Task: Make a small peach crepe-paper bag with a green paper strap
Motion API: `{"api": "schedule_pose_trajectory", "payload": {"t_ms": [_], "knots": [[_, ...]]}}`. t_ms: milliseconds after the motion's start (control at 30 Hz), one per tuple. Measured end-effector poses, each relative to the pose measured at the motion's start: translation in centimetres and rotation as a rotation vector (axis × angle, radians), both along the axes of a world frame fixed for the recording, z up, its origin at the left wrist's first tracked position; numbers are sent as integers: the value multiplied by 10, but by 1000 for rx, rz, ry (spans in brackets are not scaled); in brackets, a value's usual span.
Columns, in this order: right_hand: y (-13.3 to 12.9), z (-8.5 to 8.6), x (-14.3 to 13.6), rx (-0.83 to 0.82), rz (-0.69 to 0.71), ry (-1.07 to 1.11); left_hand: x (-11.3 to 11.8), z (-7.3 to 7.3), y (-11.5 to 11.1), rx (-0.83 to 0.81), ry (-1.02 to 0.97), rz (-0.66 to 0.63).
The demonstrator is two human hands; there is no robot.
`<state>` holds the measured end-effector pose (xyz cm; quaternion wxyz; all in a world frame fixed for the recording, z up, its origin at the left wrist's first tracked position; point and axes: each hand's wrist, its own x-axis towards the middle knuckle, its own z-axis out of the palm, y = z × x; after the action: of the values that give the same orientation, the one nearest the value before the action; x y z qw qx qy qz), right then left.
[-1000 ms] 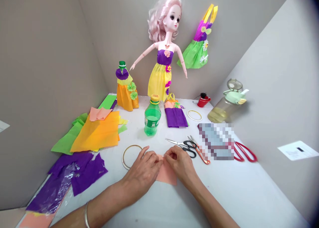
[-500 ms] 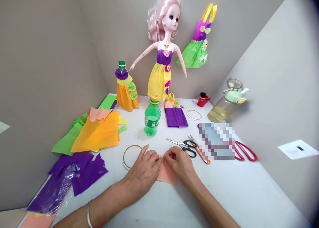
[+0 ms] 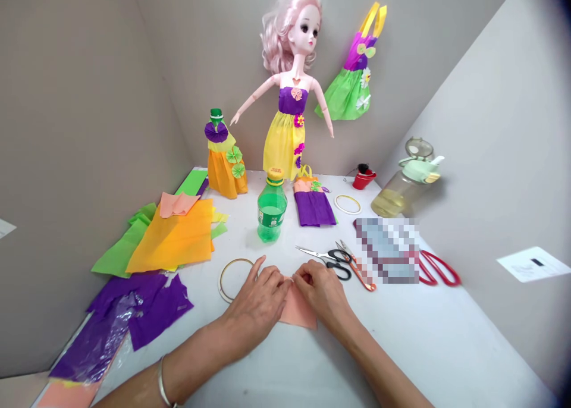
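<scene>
My left hand (image 3: 257, 306) and my right hand (image 3: 322, 294) both press on a small peach-pink piece of paper (image 3: 298, 310) lying on the white table (image 3: 428, 342). Their fingertips meet at the paper's far edge and pinch it there. A tape ring (image 3: 228, 275) lies just left of my left hand. Black-handled scissors (image 3: 328, 258) and orange-handled scissors (image 3: 357, 266) lie just beyond my right hand.
A green bottle (image 3: 271, 208) stands behind my hands. Orange (image 3: 176, 235), green and purple (image 3: 151, 310) paper sheets cover the left side. A doll (image 3: 289, 93) in a yellow paper dress, a dressed bottle (image 3: 224, 158), small paper dresses, a water bottle (image 3: 408, 182) and red-handled scissors (image 3: 439, 269) stand or lie further back.
Both hands stay on the pink paper with only small finger shifts. The view has tilted slightly.
</scene>
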<state>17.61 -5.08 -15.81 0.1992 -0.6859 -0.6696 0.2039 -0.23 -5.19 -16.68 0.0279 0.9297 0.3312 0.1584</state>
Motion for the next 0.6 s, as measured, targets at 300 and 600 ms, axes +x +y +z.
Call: {"api": "schedule_pose_trajectory", "payload": {"t_ms": [300, 600], "knots": [[-1, -2, -1, 33, 60, -79, 1, 1, -1, 6, 6, -1], [-3, -6, 6, 102, 92, -138, 1, 0, 0, -13, 36, 8]]}}
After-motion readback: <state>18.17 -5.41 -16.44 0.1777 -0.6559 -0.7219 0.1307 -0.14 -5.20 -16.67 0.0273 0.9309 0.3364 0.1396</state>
